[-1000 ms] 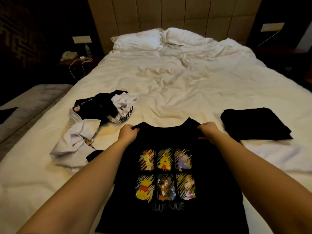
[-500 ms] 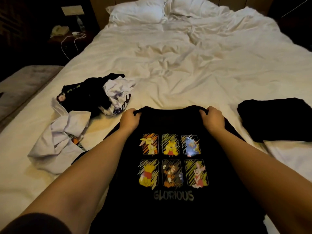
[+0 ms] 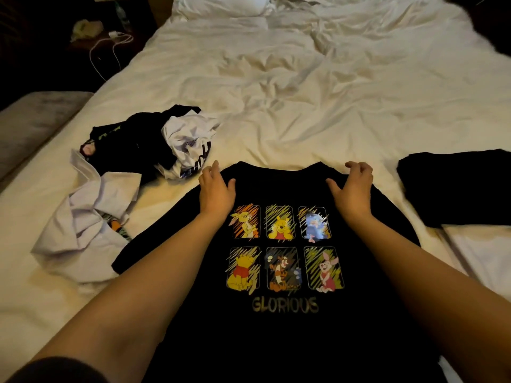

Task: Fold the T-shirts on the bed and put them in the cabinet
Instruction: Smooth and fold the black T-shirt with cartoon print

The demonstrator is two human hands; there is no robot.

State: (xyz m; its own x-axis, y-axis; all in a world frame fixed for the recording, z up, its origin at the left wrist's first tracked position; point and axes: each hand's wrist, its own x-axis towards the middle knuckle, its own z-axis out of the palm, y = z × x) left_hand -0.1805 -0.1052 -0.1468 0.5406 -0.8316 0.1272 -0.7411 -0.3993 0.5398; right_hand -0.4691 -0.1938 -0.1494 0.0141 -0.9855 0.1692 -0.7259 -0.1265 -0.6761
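- On the bed, near its foot, a black tee is lying spread flat, print side up, collar pointing toward the pillows.
- Print is showing six cartoon panels in two rows, with the word "GLORIOUS" under them.
- Left hand is resting at the tee's left shoulder; fingers are relaxed and slightly spread, thumb lying on the cloth. Grip: spread, nothing pinched.
- Right hand is sitting at the right shoulder, thumb angled inward on the cloth, fingers loosely curled over the shoulder edge. Grip: loose, no fabric seen caught between the fingers.
- Both forearms are reaching out over the tee, one on each side of the print.
- Left of the tee, a pile of unfolded shirts, black and white, is lying crumpled on the sheet, just beside the left sleeve.
- Right of the tee, a folded black shirt is lying flat, with a white garment just nearer the camera, touching it.
- Cabinet is not appearing in this view.
- Beyond the bed's left side, a white cable is trailing over a dark nightstand.
- Sheet is looking rumpled across the middle.
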